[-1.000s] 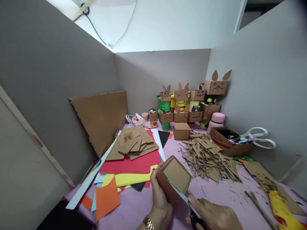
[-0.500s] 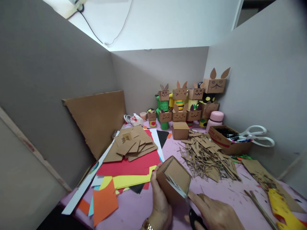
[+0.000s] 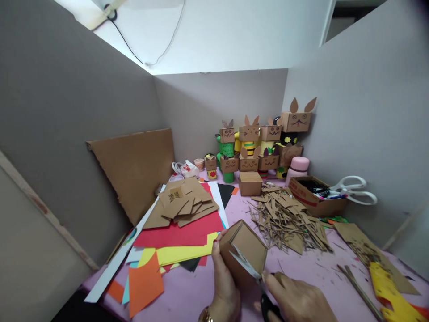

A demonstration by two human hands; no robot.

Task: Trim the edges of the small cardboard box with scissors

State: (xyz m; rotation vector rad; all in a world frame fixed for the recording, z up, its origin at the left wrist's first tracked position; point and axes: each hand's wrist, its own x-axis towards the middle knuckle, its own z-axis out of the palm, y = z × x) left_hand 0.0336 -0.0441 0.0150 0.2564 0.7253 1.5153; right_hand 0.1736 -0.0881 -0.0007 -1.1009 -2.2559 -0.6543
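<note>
My left hand, with a gold watch at its wrist, grips a small cardboard box from its left side. The box is tilted, with one flat face turned up. Black-handled scissors are in my right hand. Their blades lie along the box's upper edge, slightly apart, pointing up and left. The right forefinger and thumb are near the box's lower right corner. Part of the scissor handle is hidden by my fingers.
Coloured paper and cardboard pieces lie left; a heap of cardboard scraps lies right. Cardboard animal figures, a closed box and a pink bottle stand behind. White scissors rest in an open box.
The view has shifted slightly. The scissor blades look a little more open, and my right hand has moved slightly left and down. My left hand still grips the box.
</note>
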